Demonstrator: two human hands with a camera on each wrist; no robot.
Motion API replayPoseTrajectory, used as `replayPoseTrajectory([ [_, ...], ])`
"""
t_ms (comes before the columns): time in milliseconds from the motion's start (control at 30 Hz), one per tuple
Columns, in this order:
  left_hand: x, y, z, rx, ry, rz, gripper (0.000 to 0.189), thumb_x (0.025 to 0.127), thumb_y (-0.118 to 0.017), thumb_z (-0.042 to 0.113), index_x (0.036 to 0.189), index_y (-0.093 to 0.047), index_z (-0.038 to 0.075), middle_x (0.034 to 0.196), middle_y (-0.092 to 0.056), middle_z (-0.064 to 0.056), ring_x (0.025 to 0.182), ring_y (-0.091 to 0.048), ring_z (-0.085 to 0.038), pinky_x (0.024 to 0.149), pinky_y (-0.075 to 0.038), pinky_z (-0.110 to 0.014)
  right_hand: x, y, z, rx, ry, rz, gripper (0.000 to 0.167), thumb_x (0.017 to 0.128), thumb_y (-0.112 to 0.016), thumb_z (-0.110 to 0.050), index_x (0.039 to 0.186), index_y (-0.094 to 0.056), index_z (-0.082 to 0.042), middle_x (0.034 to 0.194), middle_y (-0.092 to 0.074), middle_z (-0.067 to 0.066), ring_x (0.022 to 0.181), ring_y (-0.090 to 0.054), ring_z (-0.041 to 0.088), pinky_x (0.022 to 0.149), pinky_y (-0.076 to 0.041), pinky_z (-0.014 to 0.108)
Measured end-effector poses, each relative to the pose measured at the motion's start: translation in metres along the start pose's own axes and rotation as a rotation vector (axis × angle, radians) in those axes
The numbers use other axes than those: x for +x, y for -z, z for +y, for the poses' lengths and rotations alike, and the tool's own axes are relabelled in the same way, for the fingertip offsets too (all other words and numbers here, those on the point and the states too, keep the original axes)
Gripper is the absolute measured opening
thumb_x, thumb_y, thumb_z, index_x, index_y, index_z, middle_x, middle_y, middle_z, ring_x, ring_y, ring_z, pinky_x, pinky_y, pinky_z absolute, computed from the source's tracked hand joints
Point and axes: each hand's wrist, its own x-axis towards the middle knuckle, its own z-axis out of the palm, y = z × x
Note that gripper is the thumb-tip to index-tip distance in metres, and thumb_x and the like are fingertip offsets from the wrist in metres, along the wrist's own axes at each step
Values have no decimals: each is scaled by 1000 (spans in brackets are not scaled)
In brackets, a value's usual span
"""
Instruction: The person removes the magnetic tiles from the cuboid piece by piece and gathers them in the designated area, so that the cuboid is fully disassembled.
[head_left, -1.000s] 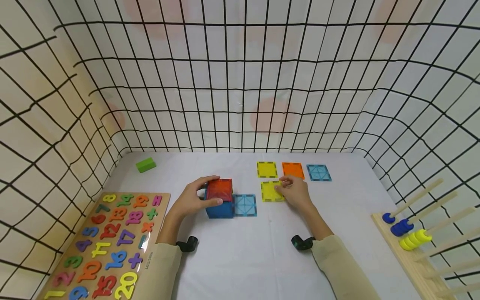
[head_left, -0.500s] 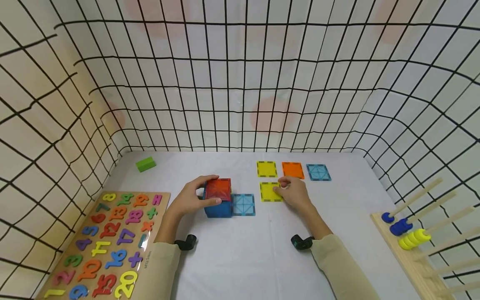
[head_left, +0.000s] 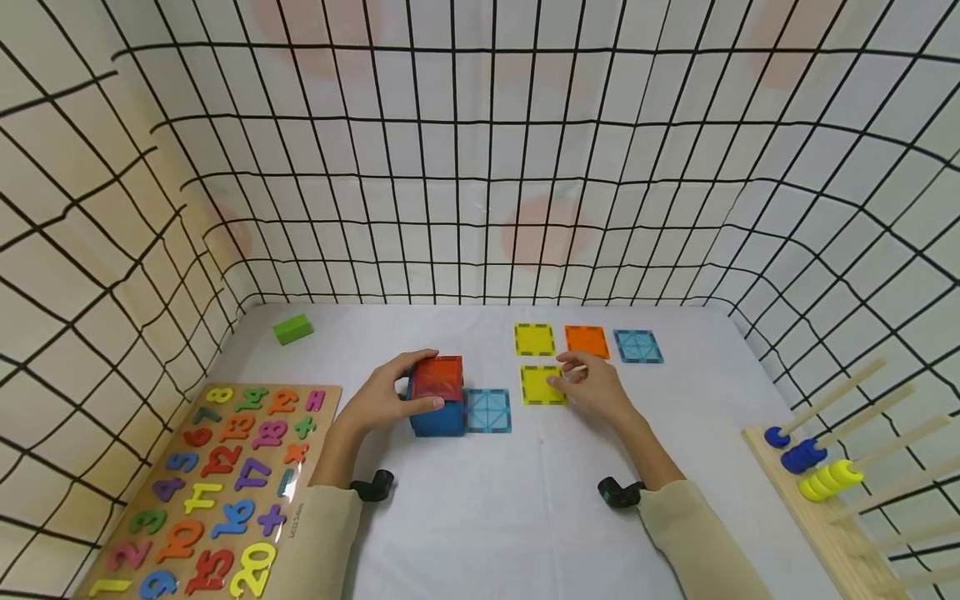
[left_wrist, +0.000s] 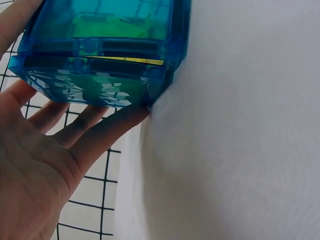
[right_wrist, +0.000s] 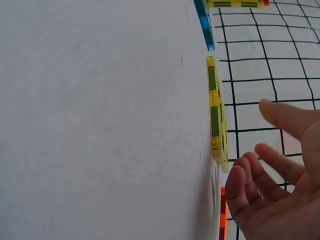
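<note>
My left hand (head_left: 381,395) grips a box built of magnetic tiles (head_left: 439,420), its thumb in front and its fingers round the left and far sides. The box has blue walls and a red top; in the left wrist view its blue side (left_wrist: 95,87) shows close against the fingers. A flat light-blue tile (head_left: 488,411) lies against the box's right side. My right hand (head_left: 600,392) hovers at the right edge of a flat yellow tile (head_left: 540,387). In the right wrist view its thumb and loosely bent fingers stand apart from that yellow tile (right_wrist: 215,107), holding nothing.
Farther back lie another yellow tile (head_left: 534,339), an orange tile (head_left: 587,342) and a blue tile (head_left: 638,346). A green block (head_left: 292,330) sits back left. A number puzzle board (head_left: 255,417) lies left; a wooden peg stand with beads (head_left: 828,480) stands right. Black grid-patterned walls surround the table.
My right wrist and forearm have swung slightly to the right, while the fingertips stay near the yellow tile. The left hand keeps its grip on the box, and the tiles lie as before.
</note>
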Motion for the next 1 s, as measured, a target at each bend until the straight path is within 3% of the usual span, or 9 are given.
replayPoseTrajectory([
  [333,-4,2,0,10,-11,-19,79,84,-84,43,153,-49,25,157,-48,-7,143,-45,-42,102,-55,-58,-15,-5,-13,13,175,-70,56,90,-80,-41,136,-62,-16,128,-66,6,108,-62,24,93,-56,38],
  [700,-4,5,0,35,-37,-24,79,85,-83,42,153,-49,22,156,-50,-8,140,-48,-40,95,-60,-50,-23,-26,-33,5,306,-152,63,85,-84,-39,138,-62,-12,132,-65,6,109,-60,23,91,-57,39],
  [1000,-3,3,-1,39,-28,-28,80,84,-82,46,153,-47,25,157,-49,-8,141,-47,-40,97,-59,-52,-25,-42,-47,-72,346,-228,72,82,-84,-49,142,-60,-18,138,-61,4,119,-56,25,97,-56,44],
])
